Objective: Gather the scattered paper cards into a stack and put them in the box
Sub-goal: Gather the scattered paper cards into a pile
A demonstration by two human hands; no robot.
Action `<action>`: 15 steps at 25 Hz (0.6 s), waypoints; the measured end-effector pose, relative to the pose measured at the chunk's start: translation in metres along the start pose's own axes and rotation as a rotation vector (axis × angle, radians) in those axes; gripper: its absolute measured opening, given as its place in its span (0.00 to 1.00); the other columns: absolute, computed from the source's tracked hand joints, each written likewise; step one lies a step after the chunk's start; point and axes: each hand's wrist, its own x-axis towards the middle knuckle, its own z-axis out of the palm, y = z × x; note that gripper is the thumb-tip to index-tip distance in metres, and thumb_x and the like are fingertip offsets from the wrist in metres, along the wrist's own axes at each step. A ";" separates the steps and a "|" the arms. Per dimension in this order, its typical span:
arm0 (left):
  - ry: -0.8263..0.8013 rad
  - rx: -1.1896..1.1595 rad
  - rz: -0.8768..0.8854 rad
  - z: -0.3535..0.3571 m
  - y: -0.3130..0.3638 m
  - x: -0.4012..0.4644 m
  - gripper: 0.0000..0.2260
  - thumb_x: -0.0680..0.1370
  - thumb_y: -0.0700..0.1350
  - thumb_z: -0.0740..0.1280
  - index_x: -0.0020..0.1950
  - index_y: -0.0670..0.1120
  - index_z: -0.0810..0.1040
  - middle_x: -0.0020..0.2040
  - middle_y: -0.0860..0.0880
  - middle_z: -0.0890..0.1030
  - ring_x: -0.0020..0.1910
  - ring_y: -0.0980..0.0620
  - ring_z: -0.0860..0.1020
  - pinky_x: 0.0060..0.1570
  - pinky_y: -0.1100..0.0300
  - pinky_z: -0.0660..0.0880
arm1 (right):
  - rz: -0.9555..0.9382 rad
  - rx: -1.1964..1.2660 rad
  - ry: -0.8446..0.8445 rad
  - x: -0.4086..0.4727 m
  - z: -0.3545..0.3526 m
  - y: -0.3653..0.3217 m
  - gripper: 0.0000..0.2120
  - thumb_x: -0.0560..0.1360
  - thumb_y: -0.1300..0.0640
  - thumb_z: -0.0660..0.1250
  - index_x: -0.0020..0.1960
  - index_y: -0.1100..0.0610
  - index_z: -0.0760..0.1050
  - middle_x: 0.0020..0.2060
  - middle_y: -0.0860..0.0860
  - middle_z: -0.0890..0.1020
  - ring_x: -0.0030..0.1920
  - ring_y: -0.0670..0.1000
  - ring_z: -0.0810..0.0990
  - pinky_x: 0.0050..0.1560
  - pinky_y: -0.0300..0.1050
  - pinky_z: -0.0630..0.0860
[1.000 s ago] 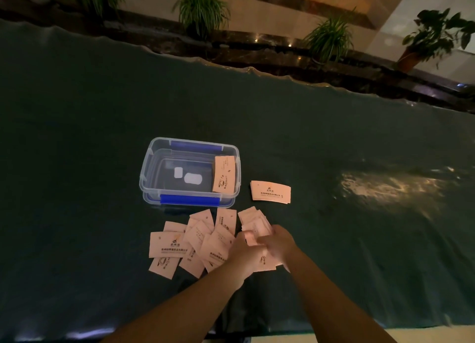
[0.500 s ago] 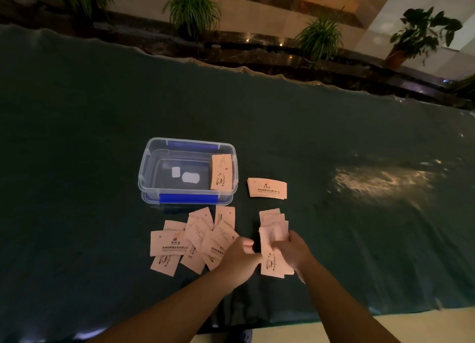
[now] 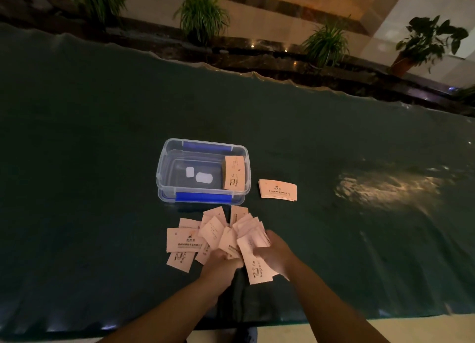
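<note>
Nearest to the camera, the right hand (image 3: 276, 252) is pinching a fanned bunch of cards (image 3: 253, 250) along its right edge, fingers closed on it. The bunch's long axis is running roughly toward and away from the person, and the printed logo end is pointing back at them. The left hand (image 3: 221, 264) is curled up against the bunch's left side, right where it meets the loose cards (image 3: 185, 240). I honestly can't tell whether it's gripping a card or just nudging.

Handling-wise, these are looking like thin paper cards: very light, a bit bendy, and slick against each other, so I'm guessing they'll be sliding out of a fan pretty easily. Best bet is squeezing them by the long edges and tapping them square before lifting.

The loose cards are lying overlapped on the dark green table cover (image 3: 77, 188), just left of the hands, pointing every which way. The big front one is lying crosswise.

Further out, a neat stack (image 3: 277, 189) is sitting flat beside the box's right side, long axis left to right. The clear box (image 3: 164, 173) with blue clips is sitting open, already holding one batch of cards (image 3: 234, 173) leaning against its right wall, long axis running front to back.
</note>
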 end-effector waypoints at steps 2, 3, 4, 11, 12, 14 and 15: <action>-0.034 0.027 0.038 0.002 0.003 -0.002 0.08 0.77 0.41 0.71 0.51 0.53 0.78 0.47 0.52 0.82 0.47 0.53 0.79 0.50 0.56 0.78 | -0.014 -0.039 0.017 -0.002 0.006 -0.002 0.21 0.72 0.57 0.74 0.64 0.55 0.75 0.58 0.56 0.80 0.55 0.56 0.81 0.52 0.52 0.80; -0.055 0.035 0.048 0.003 0.003 -0.002 0.10 0.77 0.41 0.71 0.54 0.54 0.77 0.50 0.53 0.82 0.49 0.54 0.79 0.51 0.56 0.78 | -0.014 -0.047 0.018 -0.003 0.007 -0.001 0.22 0.71 0.57 0.74 0.63 0.55 0.75 0.58 0.56 0.80 0.56 0.57 0.81 0.54 0.54 0.81; -0.076 0.042 0.054 0.005 0.005 -0.003 0.13 0.77 0.41 0.70 0.59 0.53 0.75 0.52 0.53 0.81 0.49 0.55 0.79 0.50 0.57 0.77 | -0.015 -0.050 0.016 -0.004 0.008 0.000 0.22 0.71 0.57 0.74 0.63 0.55 0.75 0.58 0.56 0.80 0.56 0.56 0.82 0.55 0.54 0.81; -0.126 0.164 0.130 0.014 0.010 -0.003 0.12 0.80 0.39 0.67 0.56 0.55 0.73 0.50 0.58 0.80 0.47 0.60 0.79 0.40 0.65 0.73 | 0.008 0.081 0.025 -0.012 0.005 0.013 0.29 0.70 0.62 0.77 0.68 0.53 0.69 0.56 0.49 0.80 0.54 0.48 0.80 0.44 0.42 0.76; -0.111 0.184 0.135 0.014 0.010 -0.001 0.11 0.80 0.39 0.67 0.57 0.54 0.73 0.50 0.57 0.80 0.47 0.60 0.78 0.40 0.65 0.72 | 0.023 0.103 0.026 -0.012 0.005 0.016 0.28 0.71 0.62 0.76 0.68 0.55 0.71 0.57 0.51 0.81 0.55 0.50 0.81 0.46 0.44 0.77; -0.057 0.223 0.145 0.013 0.013 0.002 0.10 0.80 0.40 0.68 0.58 0.52 0.73 0.52 0.56 0.79 0.48 0.59 0.78 0.41 0.65 0.71 | 0.053 0.169 0.041 -0.014 0.003 0.023 0.26 0.73 0.62 0.75 0.69 0.55 0.72 0.59 0.52 0.82 0.57 0.53 0.81 0.49 0.47 0.78; -0.010 0.256 0.151 0.012 0.016 0.004 0.10 0.80 0.40 0.69 0.58 0.51 0.73 0.51 0.55 0.78 0.46 0.59 0.77 0.39 0.65 0.70 | 0.071 0.216 0.060 -0.015 0.002 0.027 0.25 0.74 0.62 0.74 0.69 0.54 0.73 0.60 0.52 0.82 0.57 0.53 0.81 0.48 0.47 0.78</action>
